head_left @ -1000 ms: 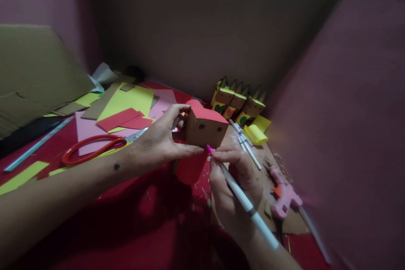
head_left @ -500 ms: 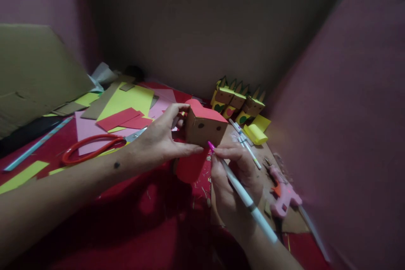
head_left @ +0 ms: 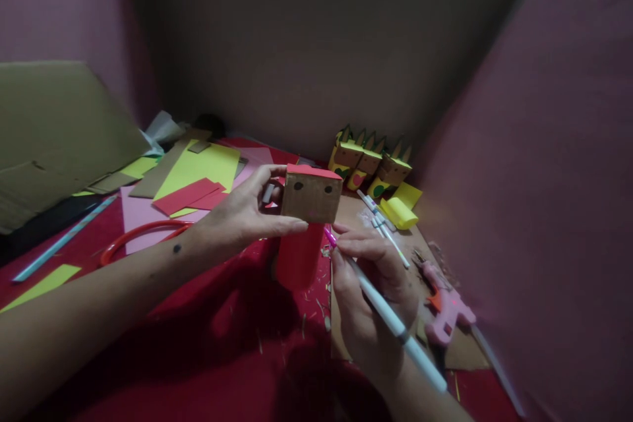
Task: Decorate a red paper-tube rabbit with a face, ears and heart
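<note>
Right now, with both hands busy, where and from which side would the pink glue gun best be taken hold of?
Probably by its handle. The pink glue gun lies flat on the cardboard sheet by the wall, just right of the right hand, which holds a marker. Its handle points toward the person and its top lies uncovered, so coming down from above looks easiest.
</note>
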A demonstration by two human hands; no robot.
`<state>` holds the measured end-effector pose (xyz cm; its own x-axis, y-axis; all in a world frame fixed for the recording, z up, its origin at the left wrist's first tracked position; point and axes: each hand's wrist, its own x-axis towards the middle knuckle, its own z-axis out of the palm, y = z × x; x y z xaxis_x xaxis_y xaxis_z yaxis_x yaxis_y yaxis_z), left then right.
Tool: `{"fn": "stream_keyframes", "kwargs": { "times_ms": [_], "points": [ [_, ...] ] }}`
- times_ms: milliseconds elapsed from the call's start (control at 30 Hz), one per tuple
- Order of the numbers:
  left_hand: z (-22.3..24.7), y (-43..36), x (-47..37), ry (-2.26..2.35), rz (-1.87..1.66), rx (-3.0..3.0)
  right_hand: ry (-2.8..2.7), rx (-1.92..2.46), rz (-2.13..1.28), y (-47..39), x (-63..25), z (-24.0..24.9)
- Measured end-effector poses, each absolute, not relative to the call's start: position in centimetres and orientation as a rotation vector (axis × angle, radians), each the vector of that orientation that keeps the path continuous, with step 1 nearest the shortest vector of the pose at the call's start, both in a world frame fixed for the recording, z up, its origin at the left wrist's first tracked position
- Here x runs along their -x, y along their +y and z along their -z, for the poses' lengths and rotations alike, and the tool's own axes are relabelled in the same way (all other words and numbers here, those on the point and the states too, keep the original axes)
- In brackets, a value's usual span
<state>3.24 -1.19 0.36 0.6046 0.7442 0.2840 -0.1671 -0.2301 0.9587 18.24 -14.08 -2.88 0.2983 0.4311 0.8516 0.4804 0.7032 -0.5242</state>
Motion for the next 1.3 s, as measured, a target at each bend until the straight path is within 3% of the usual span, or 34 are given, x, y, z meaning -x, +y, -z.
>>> {"fn": "stream_keyframes", "kwargs": {
  "times_ms": [1300],
  "points": [
    [0.0,-1.7,-3.6,0.480,-0.992,-1.744,-1.352,0.925,0.086,-13.2,-17.8,3.4]
  ]
}}
